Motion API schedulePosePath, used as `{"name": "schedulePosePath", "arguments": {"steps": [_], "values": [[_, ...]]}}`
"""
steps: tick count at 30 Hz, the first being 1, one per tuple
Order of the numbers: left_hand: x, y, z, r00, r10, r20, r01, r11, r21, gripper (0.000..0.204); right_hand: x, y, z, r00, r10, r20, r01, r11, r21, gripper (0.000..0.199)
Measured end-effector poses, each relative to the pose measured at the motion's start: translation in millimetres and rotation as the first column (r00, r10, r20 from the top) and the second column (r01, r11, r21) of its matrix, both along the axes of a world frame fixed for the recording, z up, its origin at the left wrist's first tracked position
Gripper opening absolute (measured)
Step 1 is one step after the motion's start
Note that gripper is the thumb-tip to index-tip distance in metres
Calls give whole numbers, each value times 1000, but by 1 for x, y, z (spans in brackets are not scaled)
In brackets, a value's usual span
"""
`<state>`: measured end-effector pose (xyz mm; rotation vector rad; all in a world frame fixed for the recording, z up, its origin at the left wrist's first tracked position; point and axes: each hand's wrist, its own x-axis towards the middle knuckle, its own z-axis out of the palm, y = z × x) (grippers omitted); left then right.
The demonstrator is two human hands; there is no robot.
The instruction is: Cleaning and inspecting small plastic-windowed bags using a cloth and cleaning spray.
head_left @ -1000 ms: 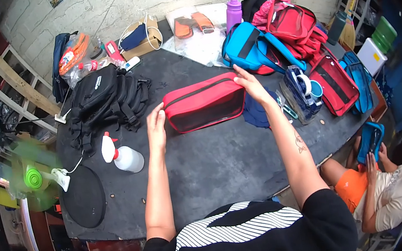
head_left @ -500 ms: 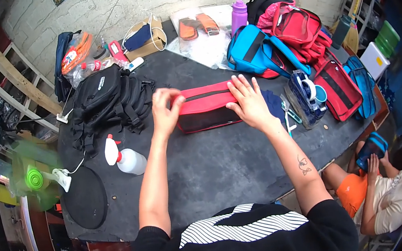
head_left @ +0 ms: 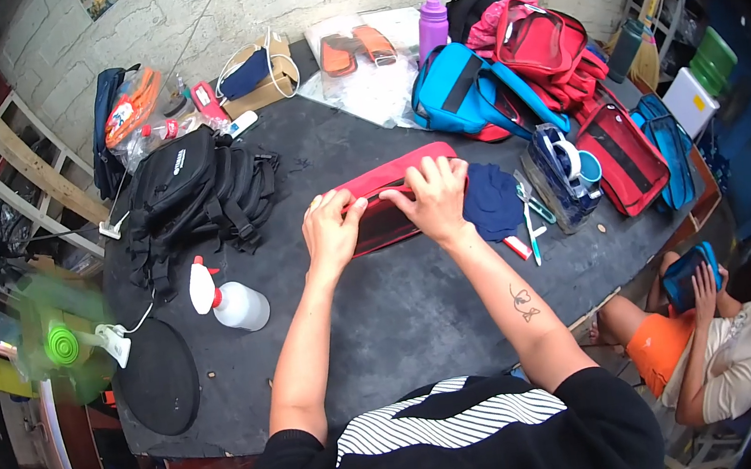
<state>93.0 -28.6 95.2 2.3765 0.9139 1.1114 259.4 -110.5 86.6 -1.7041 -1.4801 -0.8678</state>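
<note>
A red zippered pouch (head_left: 391, 168) with a dark mesh side lies on the black tabletop before me. My left hand (head_left: 332, 232) holds its left end, with the thumb and fingers closed over the upper edge. Toward the other end, my right hand (head_left: 436, 198) grips the same edge, its fingers bent over the top and its thumb on the near side. The zipper line is partly hidden under my fingers. A crumpled navy cloth (head_left: 493, 204) lies close to my right hand. Beside it are a thin-handled brush (head_left: 532, 235) and a small red-and-white item (head_left: 518, 248).
A white spray bottle (head_left: 241, 307) stands left of my forearm, near a black round disc (head_left: 158, 375). Black backpacks (head_left: 194, 190) are piled at left; blue (head_left: 456, 91) and red bags (head_left: 544, 44) at far right. A clipped-on fan (head_left: 62, 344) is spinning. Another person (head_left: 731, 342) sits at lower right.
My left hand has moved down and right along the pouch, and my right hand has curled its fingers over the edge. The pouch has tilted, its right end farther from me.
</note>
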Motion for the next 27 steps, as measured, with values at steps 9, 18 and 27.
{"name": "schedulePosePath", "arguments": {"steps": [9,18,27], "values": [[0,-7,-1,993,-29,114,49,983,-180,17,36,-17,-2,996,-85,-19,85,996,17,29],[0,-16,-7,974,-175,142,184,982,-52,9,44,-22,-17,936,-138,-324,158,987,36,21],[-26,-3,-8,981,-155,118,156,988,0,9,49,-36,-29,866,345,-362,-309,938,156,19]]}}
